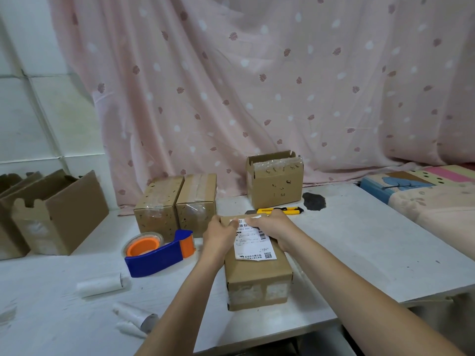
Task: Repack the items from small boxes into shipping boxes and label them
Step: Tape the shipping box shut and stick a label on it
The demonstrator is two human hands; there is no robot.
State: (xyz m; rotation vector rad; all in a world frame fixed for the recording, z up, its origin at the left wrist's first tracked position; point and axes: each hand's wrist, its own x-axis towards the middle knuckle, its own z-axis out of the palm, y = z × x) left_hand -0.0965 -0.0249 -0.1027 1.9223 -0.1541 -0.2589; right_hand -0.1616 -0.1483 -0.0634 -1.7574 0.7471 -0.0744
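A closed cardboard shipping box [259, 278] lies on the white table [372, 247] in front of me, taped at its near end. A white shipping label [254, 246] with barcodes and a QR code lies on its top. My left hand [221, 233] rests on the box's far left corner, fingers touching the label's edge. At the far end of the label my right hand [270, 224] lies over it, fingers pressing it down. Whether the label's far part is stuck flat is hidden by the hands.
A blue and orange tape dispenser [159, 250] lies left of the box. Two taped boxes [177, 204] stand behind it and an opened box [275, 181] farther back. A yellow utility knife [282, 210] lies beyond my hands. Empty cartons [51, 214] stand left; paper rolls [102, 285] lie near.
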